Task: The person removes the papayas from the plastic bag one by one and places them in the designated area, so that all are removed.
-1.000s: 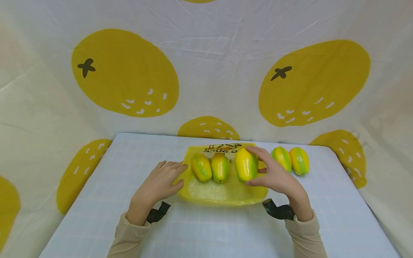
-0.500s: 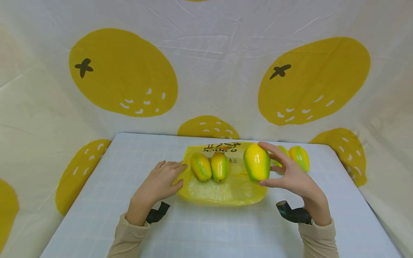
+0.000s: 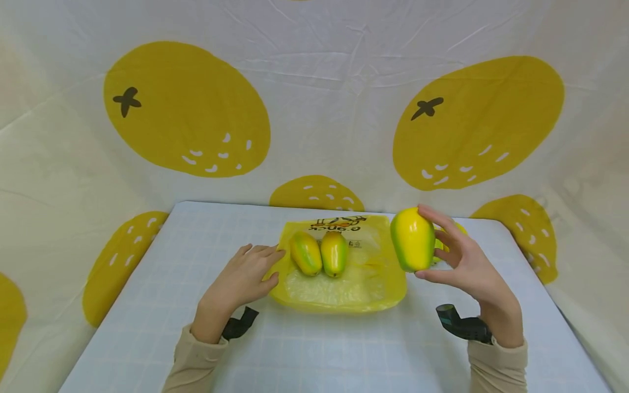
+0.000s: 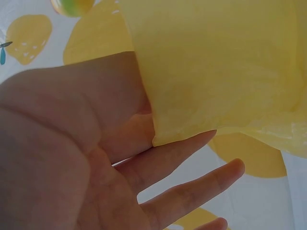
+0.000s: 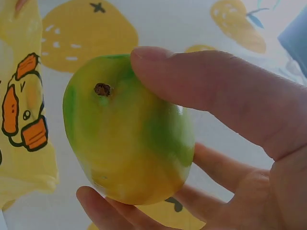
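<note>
My right hand (image 3: pixel 474 267) holds a yellow-green papaya (image 3: pixel 411 240) between thumb and fingertips, raised over the table beside the bag's right edge. In the right wrist view the papaya (image 5: pixel 124 139) shows a brown stem spot, with the thumb across its side. Two papayas (image 3: pixel 306 254) lie side by side on a yellow plastic bag (image 3: pixel 368 284) printed with a cartoon duck. My left hand (image 3: pixel 241 281) rests at the bag's left edge with fingers extended; in the left wrist view the bag (image 4: pixel 216 72) hides part of the thumb and index finger.
Behind the right hand, more yellow-green fruit (image 3: pixel 460 228) is mostly hidden. A pale checked cloth covers the table (image 3: pixel 314 349). At the back hangs a white curtain (image 3: pixel 334 109) with large yellow fruit prints. Dark camera mounts (image 3: pixel 464 323) sit at the wrists.
My right hand has carried the papaya up and to the right, off the bag, now blocking the two fruits behind it. The left hand stays in place.
</note>
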`<state>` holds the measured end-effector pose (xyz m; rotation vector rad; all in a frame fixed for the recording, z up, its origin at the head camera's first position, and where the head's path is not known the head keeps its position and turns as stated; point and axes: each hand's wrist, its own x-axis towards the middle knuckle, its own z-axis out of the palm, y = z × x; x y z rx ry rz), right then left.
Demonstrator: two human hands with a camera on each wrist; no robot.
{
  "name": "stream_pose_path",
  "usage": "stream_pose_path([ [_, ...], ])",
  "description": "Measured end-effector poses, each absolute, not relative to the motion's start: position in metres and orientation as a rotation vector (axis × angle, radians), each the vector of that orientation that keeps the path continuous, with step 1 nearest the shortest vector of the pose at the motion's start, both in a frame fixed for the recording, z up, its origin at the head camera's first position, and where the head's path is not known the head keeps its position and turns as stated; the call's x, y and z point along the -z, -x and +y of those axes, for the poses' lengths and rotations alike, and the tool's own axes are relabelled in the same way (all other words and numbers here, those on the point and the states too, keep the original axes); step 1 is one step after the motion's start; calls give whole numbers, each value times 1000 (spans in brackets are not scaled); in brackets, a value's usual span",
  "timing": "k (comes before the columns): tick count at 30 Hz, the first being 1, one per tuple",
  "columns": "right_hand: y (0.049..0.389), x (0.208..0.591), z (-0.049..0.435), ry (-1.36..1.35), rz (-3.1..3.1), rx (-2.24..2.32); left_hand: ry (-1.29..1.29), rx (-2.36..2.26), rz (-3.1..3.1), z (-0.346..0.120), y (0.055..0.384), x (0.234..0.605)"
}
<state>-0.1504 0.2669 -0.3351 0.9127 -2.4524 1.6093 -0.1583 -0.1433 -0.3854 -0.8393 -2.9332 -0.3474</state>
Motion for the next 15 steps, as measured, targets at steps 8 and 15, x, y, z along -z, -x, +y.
stream_pose_path([
  [8, 152, 334, 275, -834, -2413, -1676, 838, 341, -2937, -143, 158, 385],
  [15, 155, 336, 281, -881, -2303, -1729, 834, 341, -2935, -143, 158, 385],
])
